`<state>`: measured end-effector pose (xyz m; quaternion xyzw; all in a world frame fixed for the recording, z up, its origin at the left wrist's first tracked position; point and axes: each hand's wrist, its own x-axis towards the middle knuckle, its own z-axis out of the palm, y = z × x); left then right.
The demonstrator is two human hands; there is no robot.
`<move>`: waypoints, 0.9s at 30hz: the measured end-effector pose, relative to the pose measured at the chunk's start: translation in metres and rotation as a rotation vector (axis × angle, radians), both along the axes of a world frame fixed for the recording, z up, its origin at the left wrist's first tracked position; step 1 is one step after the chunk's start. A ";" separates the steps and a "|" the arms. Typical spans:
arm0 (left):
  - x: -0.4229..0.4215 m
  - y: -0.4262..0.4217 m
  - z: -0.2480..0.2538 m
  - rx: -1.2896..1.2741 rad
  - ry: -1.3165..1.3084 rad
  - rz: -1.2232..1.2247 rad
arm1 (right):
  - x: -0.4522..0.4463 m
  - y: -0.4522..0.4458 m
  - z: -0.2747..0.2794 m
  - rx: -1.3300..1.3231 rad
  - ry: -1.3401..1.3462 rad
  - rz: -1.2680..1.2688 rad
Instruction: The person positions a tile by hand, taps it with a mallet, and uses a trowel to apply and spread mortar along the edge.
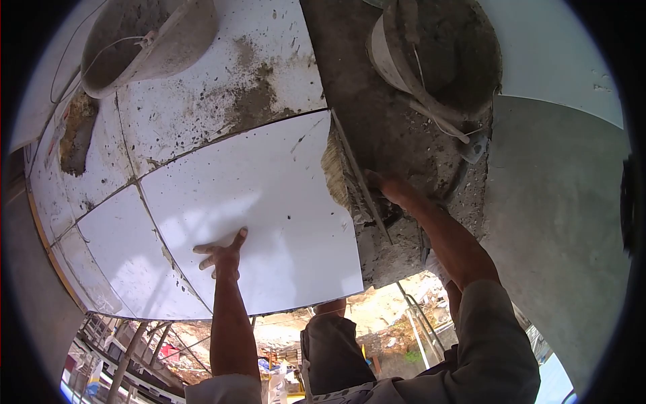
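A large white tile [269, 195] lies in front of me on the floor. My left hand [222, 256] rests on it with fingers spread and thumb apart, holding nothing. My right hand [393, 188] is closed at a long, thin grey straight bar [362, 178], which runs along the tile's right side. Between the bar and the tile shows a ragged, ridged strip of mortar [334, 165]. Rough grey mortar [397, 252] also lies under and right of the bar. My right fingers are partly hidden.
A mortar-stained bucket [387, 54] stands at the top right, with a trowel [474, 145] beside it. Another bucket [192, 40] sits top left, near a dirty block [77, 135]. More stained tiles [222, 81] lie beyond. Past the floor's near edge are scaffold poles [128, 360] and a drop.
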<state>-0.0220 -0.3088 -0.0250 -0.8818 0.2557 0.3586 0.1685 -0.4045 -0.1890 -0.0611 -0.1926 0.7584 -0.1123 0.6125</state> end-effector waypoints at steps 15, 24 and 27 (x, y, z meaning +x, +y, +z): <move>0.007 0.007 -0.011 -0.119 0.045 0.084 | 0.003 0.095 0.002 -0.124 0.035 0.314; 0.012 0.007 -0.014 -0.086 0.015 0.052 | -0.053 0.070 0.012 -0.134 0.079 0.018; 0.010 0.006 -0.010 -0.076 0.026 0.049 | -0.069 0.013 0.018 -0.135 0.081 -0.017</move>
